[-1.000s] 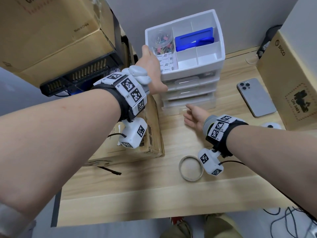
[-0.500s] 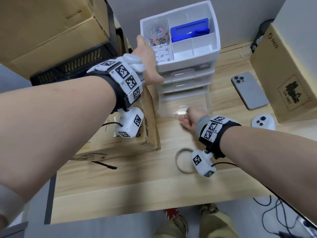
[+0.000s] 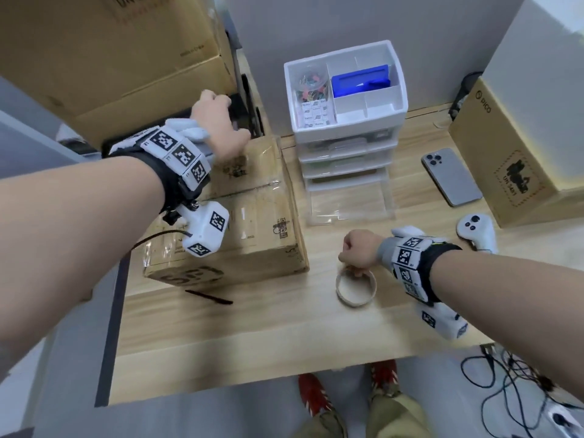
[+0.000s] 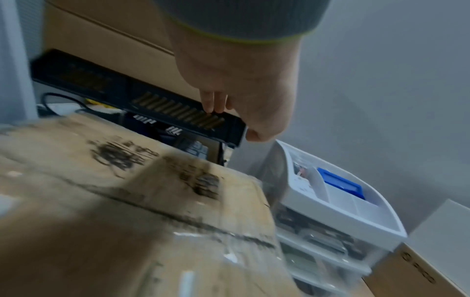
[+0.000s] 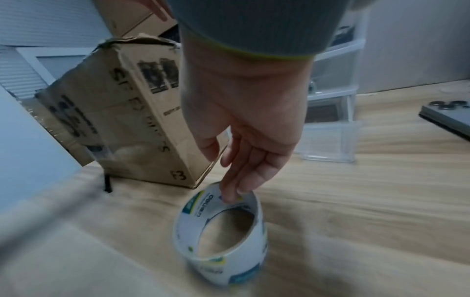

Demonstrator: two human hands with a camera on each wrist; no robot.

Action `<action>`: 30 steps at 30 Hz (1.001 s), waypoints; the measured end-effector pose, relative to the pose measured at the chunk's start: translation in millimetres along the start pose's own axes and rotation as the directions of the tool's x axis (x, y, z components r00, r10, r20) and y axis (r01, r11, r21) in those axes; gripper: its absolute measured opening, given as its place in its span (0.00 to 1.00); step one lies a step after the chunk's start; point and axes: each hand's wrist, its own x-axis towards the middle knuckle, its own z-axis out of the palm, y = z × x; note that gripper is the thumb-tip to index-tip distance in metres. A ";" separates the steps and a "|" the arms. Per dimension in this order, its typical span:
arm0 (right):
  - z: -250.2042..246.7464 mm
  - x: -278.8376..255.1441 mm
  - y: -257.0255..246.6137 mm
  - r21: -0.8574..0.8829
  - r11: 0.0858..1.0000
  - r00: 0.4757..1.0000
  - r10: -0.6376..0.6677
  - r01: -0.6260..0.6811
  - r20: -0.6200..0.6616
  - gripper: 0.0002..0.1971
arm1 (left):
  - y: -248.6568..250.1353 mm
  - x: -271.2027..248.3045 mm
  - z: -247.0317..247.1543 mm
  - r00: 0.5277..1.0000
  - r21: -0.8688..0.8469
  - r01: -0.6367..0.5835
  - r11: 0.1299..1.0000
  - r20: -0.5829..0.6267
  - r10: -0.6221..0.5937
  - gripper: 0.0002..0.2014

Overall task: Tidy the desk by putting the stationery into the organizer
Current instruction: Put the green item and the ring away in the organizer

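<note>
The white organizer (image 3: 347, 126) stands at the back of the desk, its clear bottom drawer (image 3: 347, 205) pulled out. Its top tray holds a jar of clips, note pads and a blue box. A white tape roll (image 3: 355, 302) lies flat on the desk in front of it. My right hand (image 3: 354, 271) hangs over the roll. In the right wrist view its straight fingers (image 5: 229, 193) touch the rim of the tape roll (image 5: 223, 269), with the thumb held apart. My left hand (image 3: 230, 116) hovers, loosely curled and holding nothing, over the cardboard box left of the organizer.
A cardboard box (image 3: 227, 216) sits left of the organizer, with a black device (image 4: 178, 112) behind it. A phone (image 3: 452, 177), a white controller (image 3: 475, 230) and a PICO carton (image 3: 512, 153) lie to the right. A thin black stick (image 3: 208, 297) lies front left.
My right hand pulled the bottom drawer out, then drew back onto the tape roll. My left hand let go of the organizer's side and moved left over the cardboard box.
</note>
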 end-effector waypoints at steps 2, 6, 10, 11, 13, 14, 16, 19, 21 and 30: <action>11.0 -8.7 -5.0 -0.157 0.988 0.999 0.012 -0.005 0.041 0.15 | -28.9 -6.3 -14.2 0.998 0.015 0.053 0.998 -0.019 -0.053 0.29; 34.3 -18.3 -28.8 -0.420 0.907 1.000 0.005 -0.010 -0.013 0.20 | -97.2 -38.0 -32.6 0.975 0.005 0.170 0.985 -0.149 -0.168 0.21; 61.4 -23.5 -60.2 -0.565 0.824 0.999 -0.029 0.039 0.027 0.13 | -154.2 -88.7 -37.7 0.935 -0.048 0.210 0.977 -0.283 -0.215 0.15; 69.9 -23.0 -72.4 -0.602 0.795 0.997 -0.048 0.078 0.066 0.11 | -172.2 -101.5 -35.2 0.922 -0.046 0.245 0.968 -0.298 -0.247 0.14; 90.9 -20.5 -94.1 -0.672 0.724 0.986 -0.077 0.155 0.145 0.11 | -203.4 -127.8 -27.3 0.893 -0.050 0.331 0.942 -0.305 -0.330 0.12; 100.8 -19.6 -100.9 -0.685 0.703 0.981 -0.096 0.189 0.171 0.11 | -211.9 -137.1 -22.0 0.884 -0.046 0.368 0.929 -0.294 -0.365 0.11; 122.8 -17.4 -119.2 -0.688 0.677 0.964 -0.160 0.263 0.210 0.10 | -230.7 -160.6 -10.1 0.866 -0.032 0.451 0.892 -0.226 -0.446 0.10; 149.5 -15.6 -149.5 -0.733 0.588 0.939 -0.190 0.342 0.286 0.04 | -253.9 -198.0 14.6 0.855 0.110 0.519 0.848 -0.031 -0.518 0.10; 157.9 -15.9 -158.1 -0.727 0.581 0.930 -0.195 0.365 0.312 0.03 | -258.2 -221.2 35.5 0.877 0.173 0.433 0.884 0.143 -0.458 0.09; 166.5 -12.7 -154.6 -0.703 0.559 0.898 -0.258 0.439 0.356 0.15 | -209.0 -273.6 144.5 0.768 0.024 0.007 1.000 0.640 -0.021 0.24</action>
